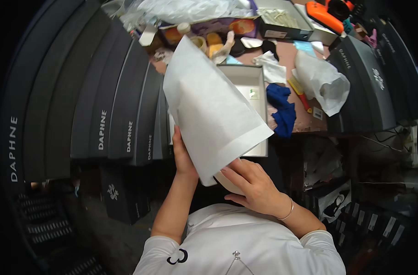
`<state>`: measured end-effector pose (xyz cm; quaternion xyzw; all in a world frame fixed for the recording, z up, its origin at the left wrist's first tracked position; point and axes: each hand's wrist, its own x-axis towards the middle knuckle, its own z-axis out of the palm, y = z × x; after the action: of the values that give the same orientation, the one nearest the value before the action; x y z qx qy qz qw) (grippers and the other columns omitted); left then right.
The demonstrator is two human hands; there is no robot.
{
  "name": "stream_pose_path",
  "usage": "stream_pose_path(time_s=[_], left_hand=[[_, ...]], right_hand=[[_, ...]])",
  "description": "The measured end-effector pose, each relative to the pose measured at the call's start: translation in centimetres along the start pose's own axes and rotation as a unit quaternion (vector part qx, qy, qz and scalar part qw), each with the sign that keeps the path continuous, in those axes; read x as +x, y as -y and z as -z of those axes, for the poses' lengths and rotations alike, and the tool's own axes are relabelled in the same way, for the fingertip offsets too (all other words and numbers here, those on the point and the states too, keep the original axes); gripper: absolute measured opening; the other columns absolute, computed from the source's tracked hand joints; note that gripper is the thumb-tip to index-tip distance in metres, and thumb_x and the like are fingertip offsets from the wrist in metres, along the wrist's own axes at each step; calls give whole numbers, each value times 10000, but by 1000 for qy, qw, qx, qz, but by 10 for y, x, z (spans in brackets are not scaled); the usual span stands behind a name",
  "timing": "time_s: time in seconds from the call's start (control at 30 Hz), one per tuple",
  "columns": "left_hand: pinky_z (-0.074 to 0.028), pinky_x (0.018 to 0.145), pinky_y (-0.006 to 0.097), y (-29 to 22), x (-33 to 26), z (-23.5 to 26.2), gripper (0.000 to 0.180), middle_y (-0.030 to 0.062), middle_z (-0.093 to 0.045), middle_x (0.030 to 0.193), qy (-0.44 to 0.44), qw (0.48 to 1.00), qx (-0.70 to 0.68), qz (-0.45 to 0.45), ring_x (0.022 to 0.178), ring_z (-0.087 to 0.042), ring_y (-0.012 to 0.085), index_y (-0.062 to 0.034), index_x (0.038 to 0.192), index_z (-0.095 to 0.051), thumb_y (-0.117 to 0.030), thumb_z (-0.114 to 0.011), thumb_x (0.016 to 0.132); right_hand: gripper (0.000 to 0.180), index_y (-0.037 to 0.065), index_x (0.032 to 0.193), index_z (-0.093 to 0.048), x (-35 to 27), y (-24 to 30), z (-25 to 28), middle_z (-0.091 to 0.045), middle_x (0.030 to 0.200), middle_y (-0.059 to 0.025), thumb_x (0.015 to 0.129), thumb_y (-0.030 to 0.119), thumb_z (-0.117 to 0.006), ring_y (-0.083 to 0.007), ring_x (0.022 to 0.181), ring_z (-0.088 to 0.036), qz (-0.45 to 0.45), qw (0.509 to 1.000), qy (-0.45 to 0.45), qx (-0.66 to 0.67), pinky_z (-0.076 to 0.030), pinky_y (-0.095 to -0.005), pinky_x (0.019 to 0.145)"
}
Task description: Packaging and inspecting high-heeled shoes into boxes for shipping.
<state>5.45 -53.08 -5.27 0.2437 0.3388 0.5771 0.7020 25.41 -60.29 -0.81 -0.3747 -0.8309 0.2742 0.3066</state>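
Left hand (183,153) clasps white pouch (213,110) | right hand (255,185) touches pale item (229,184) at pouch's mouth, grip unclear | 1 o'clock: open box (248,75), small tag (254,94) inside

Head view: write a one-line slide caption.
The left hand supports a white pouch, the right hand at its near end, with dark shoeboxes lined up at left.

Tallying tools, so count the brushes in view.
1: the yellow-and-red brush, on the pink table, just right of the blue cloth. Others may be hidden.
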Motion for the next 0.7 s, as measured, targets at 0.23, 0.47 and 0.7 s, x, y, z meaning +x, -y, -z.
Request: stream_pose_path(time_s=[0.23, 0.47, 0.7], left_hand=[[-404, 1020, 365, -8, 0, 7, 692, 123, -469, 1342, -13, 999, -36, -27, 1237, -463, 199, -69, 1428, -368, -579, -402, 961], [-408, 1003, 343, -8, 2, -4, 673, 127, -490, 1301, -17, 999, -16, -32, 1203, -479, 174, -38, 1411, -386, -542, -432, 967], [-274, 1122, 457, 17, -54, 4, 898, 194, -143, 1548, -69, 907, 329, -254, 1428, -203, 329, -71, 1517, -126, -462, -629, 883]], right_hand=[[856, 79, 1353, -455, -7, 1, -44, -412, 1323, -230, 614, 155, -879, -382, 1096, -522, 67, 987, -73, 123, -457, -454, 878], [825, 94, 1365, -481, -4, 5, -49, -328, 1411, -277, 641, 166, -868, -449, 1210, -465, -29, 996, -45, 78, -488, -449, 935], [652, -14, 1281, -541, 19, -13, -23, -449, 1372, -281, 709, 176, -786, -409, 1169, -558, -48, 989, -27, 134, -496, -408, 940]])
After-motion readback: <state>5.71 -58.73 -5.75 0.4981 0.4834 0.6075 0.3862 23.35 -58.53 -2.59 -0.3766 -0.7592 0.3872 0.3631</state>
